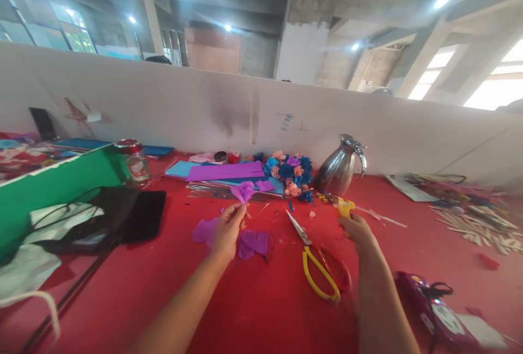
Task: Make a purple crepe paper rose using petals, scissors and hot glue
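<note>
My left hand [229,230] is closed in a pinch at the base of a purple crepe-paper flower [244,191], held upright above the table. Beneath and beside that hand lie purple paper pieces [253,244]. Over to the right, my right hand [356,229] has its fingers closed on a small yellow object [346,208] whose kind I cannot make out. Between my hands lies a pair of scissors [321,272] with one yellow and one red handle, blades parted slightly. Beyond them sits a bunch of blue, peach and purple paper flowers [292,171].
Purple paper strips [224,171] lie on blue sheets at the back. A steel jug [339,166] stands near the white partition [183,103]. At left are a glass jar [138,163], a black phone [145,216] and a green panel [61,196]. A purple device [437,310] lies front right.
</note>
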Demonstrator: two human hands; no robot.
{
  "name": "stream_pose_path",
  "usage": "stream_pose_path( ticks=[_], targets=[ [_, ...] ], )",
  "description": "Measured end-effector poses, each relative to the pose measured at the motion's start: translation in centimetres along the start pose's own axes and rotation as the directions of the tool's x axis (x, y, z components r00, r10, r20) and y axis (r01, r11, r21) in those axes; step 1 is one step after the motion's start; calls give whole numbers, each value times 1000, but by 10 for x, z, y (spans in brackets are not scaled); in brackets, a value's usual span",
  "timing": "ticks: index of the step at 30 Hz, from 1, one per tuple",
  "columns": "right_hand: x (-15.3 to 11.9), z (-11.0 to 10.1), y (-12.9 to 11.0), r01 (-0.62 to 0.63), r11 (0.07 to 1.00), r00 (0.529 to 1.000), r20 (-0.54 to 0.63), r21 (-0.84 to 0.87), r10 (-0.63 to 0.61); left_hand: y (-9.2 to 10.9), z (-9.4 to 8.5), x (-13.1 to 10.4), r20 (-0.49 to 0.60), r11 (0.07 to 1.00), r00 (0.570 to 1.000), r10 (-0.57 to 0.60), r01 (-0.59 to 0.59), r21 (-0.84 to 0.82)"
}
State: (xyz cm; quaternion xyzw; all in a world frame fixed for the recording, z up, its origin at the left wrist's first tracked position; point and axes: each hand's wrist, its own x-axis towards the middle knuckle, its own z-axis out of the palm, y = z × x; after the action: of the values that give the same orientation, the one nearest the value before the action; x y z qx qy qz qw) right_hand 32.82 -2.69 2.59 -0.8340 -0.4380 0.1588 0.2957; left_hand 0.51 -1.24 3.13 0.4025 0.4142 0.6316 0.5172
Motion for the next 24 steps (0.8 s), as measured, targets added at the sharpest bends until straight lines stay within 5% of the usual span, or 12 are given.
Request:
stream_pose_path(
  ticks=[3,5,8,12,14,17,19,24],
  targets=[
    [-26,6,-36,39,967,991,117,250,-70,1,1,-1,-25,999,999,-36,36,6],
    [-48,10,-60,-61,733,900,354,678,-253,0,1,-1,-40,999,998,-51,52,9],
    [-75,11,-85,-174,601,741,506,780,-442,0,0,-1,-54,999,997,-46,47,15],
    [-92,11,-96,-179,553,684,507,814,-524,0,0,-2,-60,999,997,-38,40,29],
    [-95,13,-98,-204,497,690,484,843,-538,0,1,-3,-67,999,997,-46,47,16],
    [-97,20,-104,-145,425,809,355,893,-469,2,2,-4,-73,999,996,-53,53,-11],
    [-99,25,-109,-21,457,872,240,889,-426,2,2,-5,-70,999,996,-52,52,-7],
    [-106,38,-115,206,639,850,187,741,-492,3,3,-5,-70,999,997,-30,31,14]
  ],
)
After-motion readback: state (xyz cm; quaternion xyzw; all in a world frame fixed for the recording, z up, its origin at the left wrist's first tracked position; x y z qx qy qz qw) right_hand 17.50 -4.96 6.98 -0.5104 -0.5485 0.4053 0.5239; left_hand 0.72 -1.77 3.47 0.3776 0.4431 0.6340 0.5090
